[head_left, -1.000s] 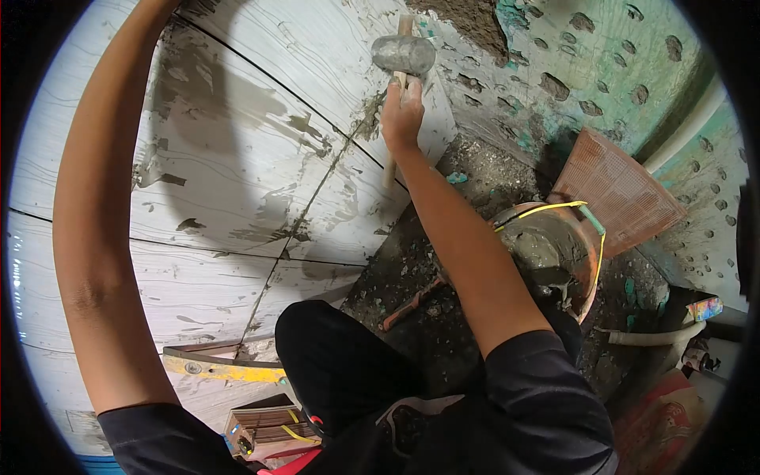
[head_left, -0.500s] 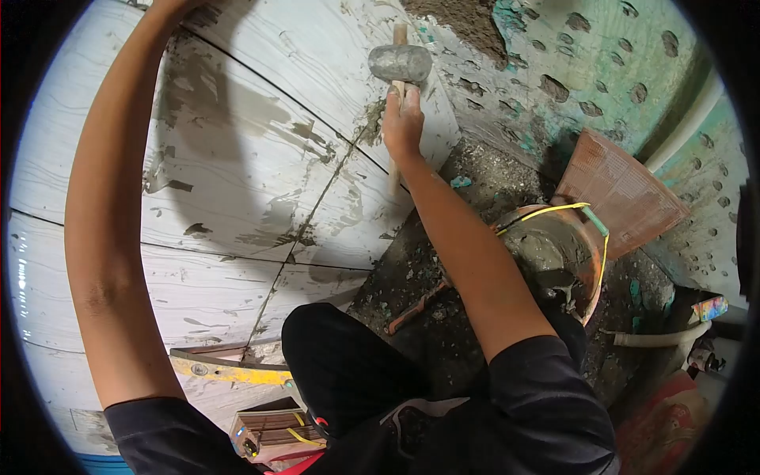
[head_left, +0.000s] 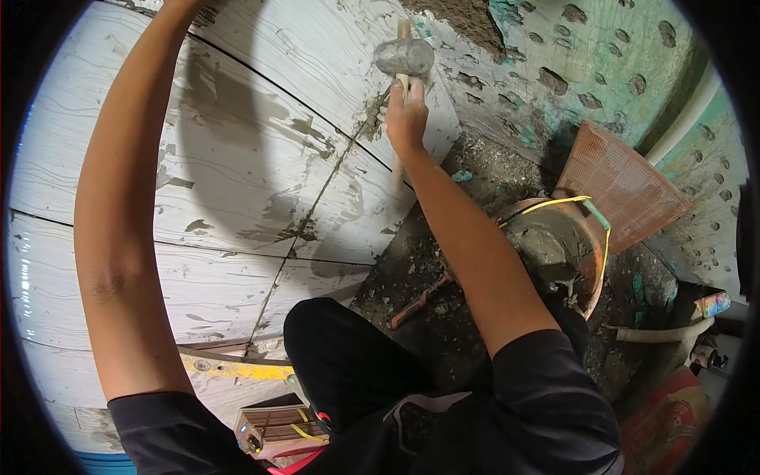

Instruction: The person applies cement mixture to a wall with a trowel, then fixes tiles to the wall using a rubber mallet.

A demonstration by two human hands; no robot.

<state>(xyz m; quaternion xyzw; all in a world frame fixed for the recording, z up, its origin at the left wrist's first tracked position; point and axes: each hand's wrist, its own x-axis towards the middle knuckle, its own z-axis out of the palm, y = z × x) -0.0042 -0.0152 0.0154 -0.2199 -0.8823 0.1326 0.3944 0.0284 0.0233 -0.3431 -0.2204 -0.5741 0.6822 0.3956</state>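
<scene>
My right hand (head_left: 407, 119) is closed around the wooden handle of a rubber mallet (head_left: 404, 58), gripping it close under the grey head. The handle's lower end shows below my wrist. The mallet overlaps the upper part of white, wood-grained tiles (head_left: 229, 174) smeared with grey mortar, with dark joints between them. My left arm reaches up along the left side. Only the edge of my left hand (head_left: 184, 5) shows at the top border, near a tile joint, and its fingers are cut off.
A bucket (head_left: 595, 265) of wet mortar stands right of my knee, with a reddish-brown plastic basket (head_left: 621, 186) behind it. A yellow spirit level (head_left: 237, 367) lies by my left knee. An orange-handled tool (head_left: 416, 307) lies on the debris-strewn floor. A chipped green wall (head_left: 586, 55) rises at right.
The view has shifted slightly. My right hand still grips the mallet in nearly the same place, and my left arm stays stretched upward.
</scene>
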